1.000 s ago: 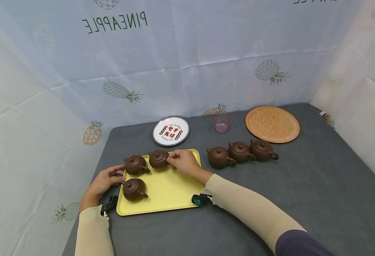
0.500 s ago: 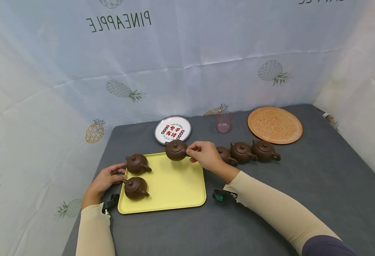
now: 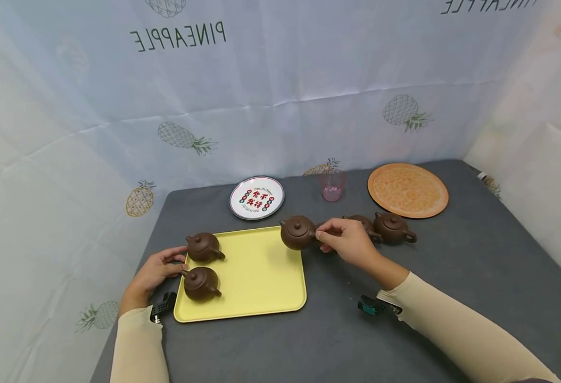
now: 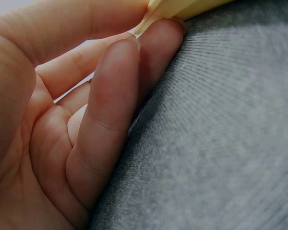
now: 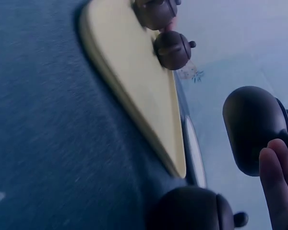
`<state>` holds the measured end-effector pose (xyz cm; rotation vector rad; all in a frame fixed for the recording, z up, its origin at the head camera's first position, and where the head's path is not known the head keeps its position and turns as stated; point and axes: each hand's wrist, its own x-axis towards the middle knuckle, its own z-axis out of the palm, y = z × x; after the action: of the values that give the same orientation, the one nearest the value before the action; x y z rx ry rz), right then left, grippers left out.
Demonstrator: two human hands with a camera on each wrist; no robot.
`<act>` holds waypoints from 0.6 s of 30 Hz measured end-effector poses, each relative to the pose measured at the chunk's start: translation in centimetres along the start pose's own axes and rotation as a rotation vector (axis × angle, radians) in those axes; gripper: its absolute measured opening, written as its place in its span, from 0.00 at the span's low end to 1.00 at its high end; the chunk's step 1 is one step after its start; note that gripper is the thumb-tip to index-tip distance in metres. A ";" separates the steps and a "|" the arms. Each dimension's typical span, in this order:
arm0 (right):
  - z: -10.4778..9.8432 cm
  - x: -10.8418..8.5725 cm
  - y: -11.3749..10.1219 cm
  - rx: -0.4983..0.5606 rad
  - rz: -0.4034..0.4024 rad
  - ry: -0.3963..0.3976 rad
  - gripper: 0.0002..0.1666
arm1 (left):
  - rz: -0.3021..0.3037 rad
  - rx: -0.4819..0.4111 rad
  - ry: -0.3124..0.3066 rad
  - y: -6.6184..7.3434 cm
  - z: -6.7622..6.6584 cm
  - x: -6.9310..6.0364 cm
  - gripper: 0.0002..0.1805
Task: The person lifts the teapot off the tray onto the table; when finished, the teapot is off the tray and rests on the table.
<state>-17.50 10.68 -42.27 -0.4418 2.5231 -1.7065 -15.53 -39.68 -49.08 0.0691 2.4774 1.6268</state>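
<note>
- Held teapot [image 3: 297, 233], one, dark brown, lidded: just left of the right hand, over the far right corner of the tray; far off the left hand. Long axis runs spout to handle, spout leftward, handle toward the right hand, the nearer of the two.
- Right hand [image 3: 347, 242], one: thumb and fingers closed in a pinch on that teapot's handle, holding it in the air.
- Left hand [image 3: 158, 270], one: fingers part-bent, gap narrow, thumb and fingertips gripping the tray's left edge.
- Yellow tray [image 3: 256, 282], one: between the hands, touched by the left only.
- Tray teapots, two: the far tray teapot [image 3: 204, 247] and the near tray teapot [image 3: 201, 283], both just right of the left hand's fingers.
- Desk teapots, two in the head view: the inner desk teapot [image 3: 363, 223], partly covered by the right hand, and the outer desk teapot [image 3: 393, 229] beyond it (whether another hides behind that hand, cannot tell).
- White plate [image 3: 257, 198], one: beyond and between the hands.
- Pink cup [image 3: 332, 186], one: straight beyond the right hand.
- Round orange mat [image 3: 407, 190], one: beyond the right hand, rightward.
- Grey desk [image 3: 453, 276], one: under both hands.
</note>
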 end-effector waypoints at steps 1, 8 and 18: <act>-0.3 -0.5 0.2 -0.011 -0.002 0.001 0.07 | -0.001 0.008 -0.004 0.0 0.0 0.0 0.31; -2.3 -3.6 2.1 -0.039 -0.011 0.022 0.06 | -0.041 0.030 -0.003 -0.4 0.0 -0.1 0.33; -3.4 -6.9 4.2 0.003 -0.006 0.041 0.04 | -0.029 0.048 -0.001 0.0 -0.1 0.0 0.33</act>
<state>-12.44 17.02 -45.53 -0.4187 2.5488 -1.7391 -15.58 -39.74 -49.05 0.0397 2.5052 1.5554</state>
